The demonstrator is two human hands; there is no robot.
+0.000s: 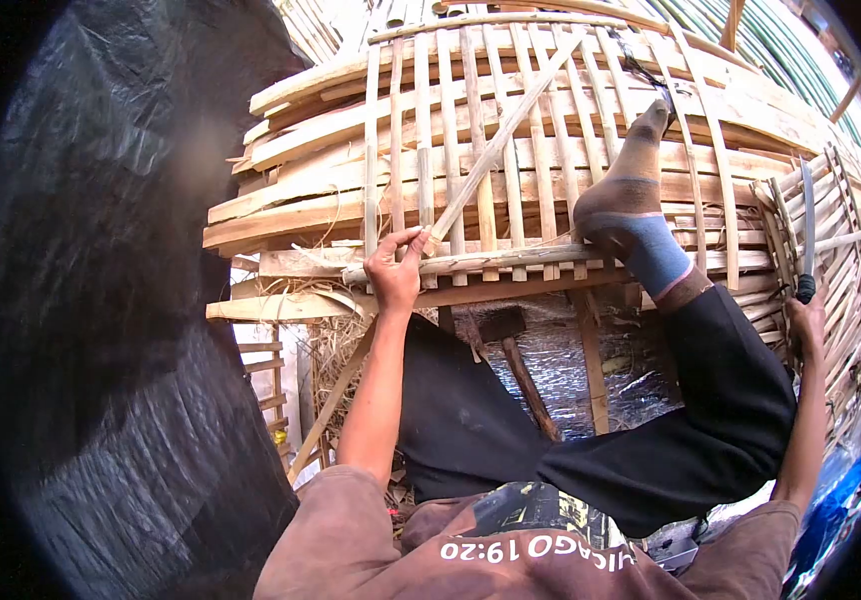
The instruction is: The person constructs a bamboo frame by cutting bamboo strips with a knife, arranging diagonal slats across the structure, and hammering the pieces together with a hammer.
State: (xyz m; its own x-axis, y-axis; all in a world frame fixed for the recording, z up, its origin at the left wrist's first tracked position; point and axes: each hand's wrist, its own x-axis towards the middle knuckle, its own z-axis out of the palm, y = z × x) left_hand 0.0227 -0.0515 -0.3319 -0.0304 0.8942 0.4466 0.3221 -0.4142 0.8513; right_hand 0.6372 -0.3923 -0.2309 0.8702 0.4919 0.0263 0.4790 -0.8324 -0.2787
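My left hand (398,268) pinches the lower end of a bamboo strip (511,130), which slants up to the right across a rack of slats. The rack's slats (450,130) run away from me, side by side, and meet a crosspiece (511,261) close to that hand. Out to the right, my right hand (808,318) is closed around the dark handle of a long knife (809,215), its blade pointing up and away. My socked foot (631,200) rests on the rack's right part, near the crosspiece.
Rough planks (291,150) lie stacked under the rack. A wooden-handled hammer (526,375) lies below, between my legs. Black plastic sheeting (141,300) hangs along the left. Another slatted panel (846,250) stands at right, near the knife. Long green poles (791,65) lie at the back right.
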